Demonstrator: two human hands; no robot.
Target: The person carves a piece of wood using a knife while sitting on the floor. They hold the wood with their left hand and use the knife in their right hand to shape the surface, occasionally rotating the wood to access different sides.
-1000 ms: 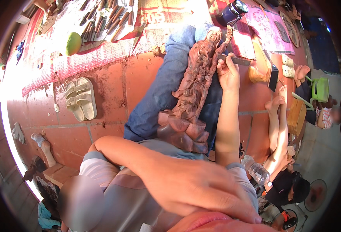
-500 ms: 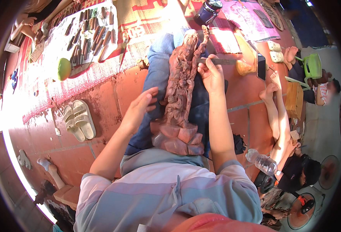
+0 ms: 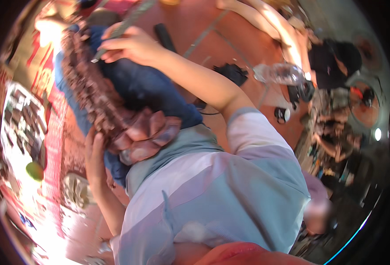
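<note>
A reddish-brown carved wooden statue (image 3: 86,75) lies tilted across my lap on blue trousers (image 3: 137,86), its rock-shaped base (image 3: 148,132) against my shirt. My left hand (image 3: 94,152) is closed on the left side of the statue near the base; some of its fingers are hidden there. In my right hand (image 3: 126,46) is a flat grey metal chisel (image 3: 135,17), gripped between thumb and fingers. Its bright tip points down beside the statue's upper part, and I cannot tell if it touches the wood.
Many carving tools (image 3: 24,119) lie on a pale cloth at left, near a green round fruit (image 3: 34,171) and sandals (image 3: 75,190). A clear plastic bottle (image 3: 285,74) lies at right on the tiled floor. People sit beyond it, one in black (image 3: 334,59), near a fan (image 3: 365,101).
The view has swung right, so the statue now appears further left and slanted. My left hand has come from the air onto the statue. The chisel has turned, its tip lower.
</note>
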